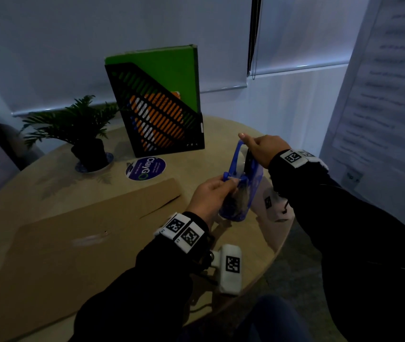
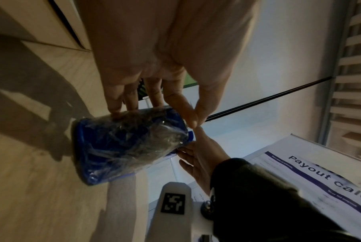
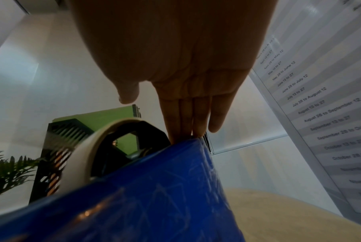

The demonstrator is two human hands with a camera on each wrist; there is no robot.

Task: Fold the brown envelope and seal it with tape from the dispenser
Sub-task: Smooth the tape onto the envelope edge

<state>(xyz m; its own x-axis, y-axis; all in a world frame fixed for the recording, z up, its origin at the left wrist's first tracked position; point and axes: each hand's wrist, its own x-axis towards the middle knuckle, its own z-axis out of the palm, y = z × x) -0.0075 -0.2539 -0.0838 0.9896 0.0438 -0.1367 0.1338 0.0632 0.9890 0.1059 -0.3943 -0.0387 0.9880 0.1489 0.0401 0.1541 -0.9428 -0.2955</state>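
The brown envelope [image 1: 73, 233] lies flat on the left of the round table [image 1: 223, 129], its right-hand flap edge slightly lifted. I hold a blue tape dispenser [image 1: 242, 183] in the air over the table's right side, between both hands. My left hand [image 1: 210, 193] grips its lower, plastic-wrapped handle [image 2: 130, 144], with thumb and forefinger pinched together at the dispenser's front end. My right hand [image 1: 263, 148] holds the dispenser's top edge [image 3: 196, 142] with its fingers; the thumb stands apart. The pale tape roll [image 3: 82, 152] shows inside the frame.
A black slotted file holder [image 1: 157, 119] with a green folder stands at the back. A potted plant [image 1: 83, 129] sits at the back left, a round blue sticker [image 1: 146, 167] in front of the holder. A printed poster [image 1: 381, 95] hangs at the right, beyond the table's edge.
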